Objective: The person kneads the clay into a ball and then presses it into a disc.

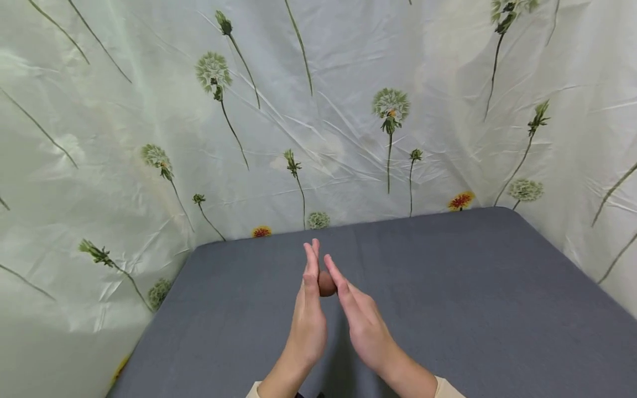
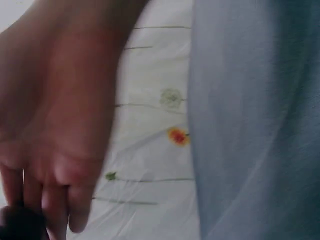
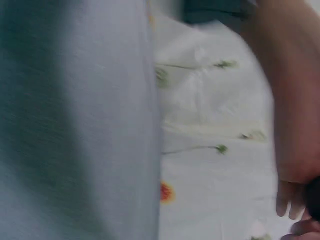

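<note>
Brown ball (image 1: 326,284): pinned between the 2 hands, up over the gray surface (image 1: 224,320)
Left hand (image 1: 308,320): fingers straight, not curled, pressing 1 side
Right hand (image 1: 365,329): same deal, straight fingers, other side
Squeeze: imo match both pushes or it'll probably squirt out

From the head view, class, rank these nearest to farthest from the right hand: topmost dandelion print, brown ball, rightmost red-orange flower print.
1. Brown ball: between right hand and left hand.
2. Rightmost red-orange flower print: right, by the table's back edge.
3. Topmost dandelion print: high up at right.
</note>
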A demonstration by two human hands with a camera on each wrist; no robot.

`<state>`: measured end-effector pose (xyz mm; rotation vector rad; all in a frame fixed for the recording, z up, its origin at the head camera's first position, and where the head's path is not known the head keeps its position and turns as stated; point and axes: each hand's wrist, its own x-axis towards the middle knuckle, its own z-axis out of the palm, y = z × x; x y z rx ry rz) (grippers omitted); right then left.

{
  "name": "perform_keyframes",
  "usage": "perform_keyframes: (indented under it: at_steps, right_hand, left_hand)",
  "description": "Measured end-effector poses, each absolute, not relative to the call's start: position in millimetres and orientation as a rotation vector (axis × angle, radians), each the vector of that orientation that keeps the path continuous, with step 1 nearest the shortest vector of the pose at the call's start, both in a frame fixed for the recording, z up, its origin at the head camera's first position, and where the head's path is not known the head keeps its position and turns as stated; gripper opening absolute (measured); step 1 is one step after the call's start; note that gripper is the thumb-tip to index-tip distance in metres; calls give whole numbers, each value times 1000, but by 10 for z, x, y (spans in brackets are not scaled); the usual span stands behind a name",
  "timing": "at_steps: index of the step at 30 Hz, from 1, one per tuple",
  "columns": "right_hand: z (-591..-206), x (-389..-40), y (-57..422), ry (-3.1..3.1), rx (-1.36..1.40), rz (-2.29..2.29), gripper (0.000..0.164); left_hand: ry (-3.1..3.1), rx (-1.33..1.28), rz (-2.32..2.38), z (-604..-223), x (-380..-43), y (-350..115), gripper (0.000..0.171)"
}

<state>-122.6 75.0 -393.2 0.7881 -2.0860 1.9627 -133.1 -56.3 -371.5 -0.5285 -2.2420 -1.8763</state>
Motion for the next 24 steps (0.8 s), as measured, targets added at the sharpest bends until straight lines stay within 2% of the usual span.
perform_keyframes:
  at_steps: [5, 11, 16, 21, 24]
  right_hand:
    - [-4070, -1094, 662, -2021, 959, 1869, 53]
    - [-4036, -990, 676, -1962, 884, 1854, 53]
    - [-3949, -1115, 747, -1989, 801, 1867, 51]
    - [-3920, -1244, 782, -2100, 615, 2077, 56]
    - [-3978, -1243, 746, -2152, 612, 2159, 58]
  left_hand:
    - [-2155, -480, -1953, -3571, -1502, -673, 65]
    - [-2230, -585, -1743, -3686, -1643, -650, 59]
    - [-2291, -696, -1653, -3833, -1511, -564, 60]
    - [-2356, -685, -1621, -3871, -1323, -531, 55]
    - [-2325, -661, -1674, -3809, -1316, -539, 54]
